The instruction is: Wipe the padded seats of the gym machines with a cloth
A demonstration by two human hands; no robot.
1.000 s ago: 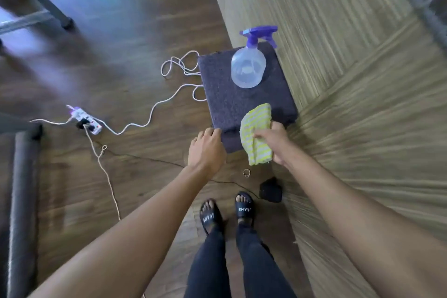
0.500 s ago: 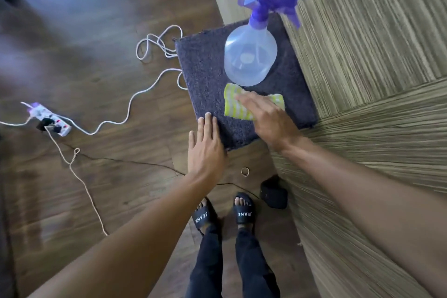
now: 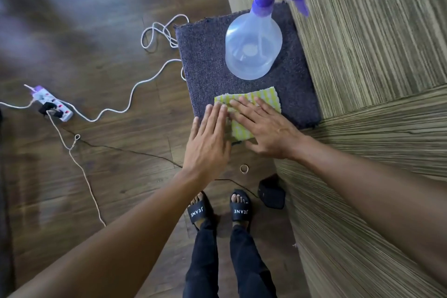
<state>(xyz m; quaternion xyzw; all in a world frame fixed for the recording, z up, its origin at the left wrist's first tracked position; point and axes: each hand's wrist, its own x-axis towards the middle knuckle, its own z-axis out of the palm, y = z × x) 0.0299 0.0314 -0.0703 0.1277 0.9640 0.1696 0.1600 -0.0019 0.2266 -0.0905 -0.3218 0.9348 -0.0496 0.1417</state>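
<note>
A yellow and white striped cloth [image 3: 266, 97] lies flat on a dark purple carpeted pad [image 3: 208, 68] beside the wall. My right hand [image 3: 266, 126] presses flat on the cloth with straight fingers. Just left of it, my left hand [image 3: 208, 143] lies flat too, its fingertips on the cloth's left edge and the pad's near edge. A clear spray bottle [image 3: 254, 48] with a purple trigger head stands upright on the pad behind the cloth.
A striped wood-grain wall [image 3: 375, 55] runs along the right. On the dark wood floor lie a white power strip [image 3: 52, 103], a looping white cable [image 3: 150, 77], a thin black cord, a small ring [image 3: 244, 169] and a black box [image 3: 272, 192]. My sandalled feet stand below.
My right hand laid the cloth down from a lifted grip and spread it flat. My left hand slid forward onto the pad's edge and the cloth. The view has moved closer.
</note>
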